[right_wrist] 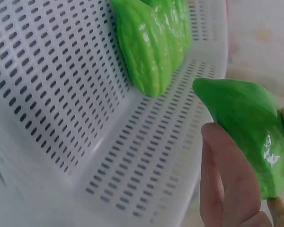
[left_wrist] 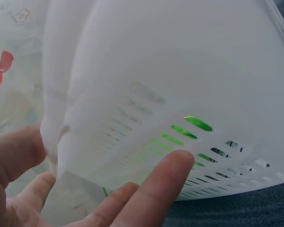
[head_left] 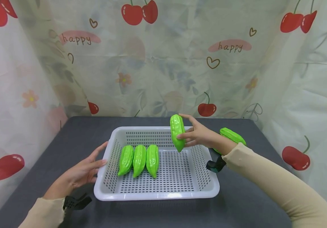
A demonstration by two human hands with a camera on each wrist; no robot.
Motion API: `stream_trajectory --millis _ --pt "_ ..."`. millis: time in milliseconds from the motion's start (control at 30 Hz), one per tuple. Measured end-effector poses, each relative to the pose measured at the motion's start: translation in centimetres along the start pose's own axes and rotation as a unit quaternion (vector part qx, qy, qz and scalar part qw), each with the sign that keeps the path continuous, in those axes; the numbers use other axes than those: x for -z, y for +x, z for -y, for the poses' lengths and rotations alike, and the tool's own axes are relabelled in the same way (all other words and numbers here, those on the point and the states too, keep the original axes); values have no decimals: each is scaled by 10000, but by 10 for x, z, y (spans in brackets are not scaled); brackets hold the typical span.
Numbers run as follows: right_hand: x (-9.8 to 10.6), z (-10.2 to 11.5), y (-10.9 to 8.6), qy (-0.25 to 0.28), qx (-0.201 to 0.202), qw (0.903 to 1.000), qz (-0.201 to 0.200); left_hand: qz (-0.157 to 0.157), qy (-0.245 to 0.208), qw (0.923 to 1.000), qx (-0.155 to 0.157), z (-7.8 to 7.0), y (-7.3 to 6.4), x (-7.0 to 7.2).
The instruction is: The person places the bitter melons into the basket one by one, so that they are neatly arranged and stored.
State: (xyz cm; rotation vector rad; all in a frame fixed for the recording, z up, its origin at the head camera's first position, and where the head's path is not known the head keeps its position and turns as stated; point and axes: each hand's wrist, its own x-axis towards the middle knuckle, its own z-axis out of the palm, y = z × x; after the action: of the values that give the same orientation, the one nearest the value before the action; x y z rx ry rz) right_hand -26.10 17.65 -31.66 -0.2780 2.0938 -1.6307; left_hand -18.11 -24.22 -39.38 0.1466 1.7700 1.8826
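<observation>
A white perforated plastic basket stands on the dark table. Three green bitter gourds, lying side by side, fill its left part. Above the basket's back right portion, my right hand pinches another bitter gourd between thumb and fingers. That gourd hangs off the basket floor, tip down in the head view. My left hand is at the basket's left side, its fairly straight fingers against or very near the outer wall; exact contact is unclear.
More bitter gourd lies on the dark table right of the basket, partly hidden behind my right forearm. A patterned curtain with cherries encloses the table at the back and sides.
</observation>
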Motion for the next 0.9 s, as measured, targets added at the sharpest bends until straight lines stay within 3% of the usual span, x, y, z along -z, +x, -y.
stream_trajectory --millis 200,500,900 --pt "-14 -5 9 58 -319 9995 -21 -26 -9 10000 0 1 0 0" --pt "-31 -17 20 -439 -731 9963 -86 -97 17 10000 -1 1 -1 -1" --pt "-51 -25 31 -380 -1113 9929 -163 -44 33 10000 -15 1 -1 -1"
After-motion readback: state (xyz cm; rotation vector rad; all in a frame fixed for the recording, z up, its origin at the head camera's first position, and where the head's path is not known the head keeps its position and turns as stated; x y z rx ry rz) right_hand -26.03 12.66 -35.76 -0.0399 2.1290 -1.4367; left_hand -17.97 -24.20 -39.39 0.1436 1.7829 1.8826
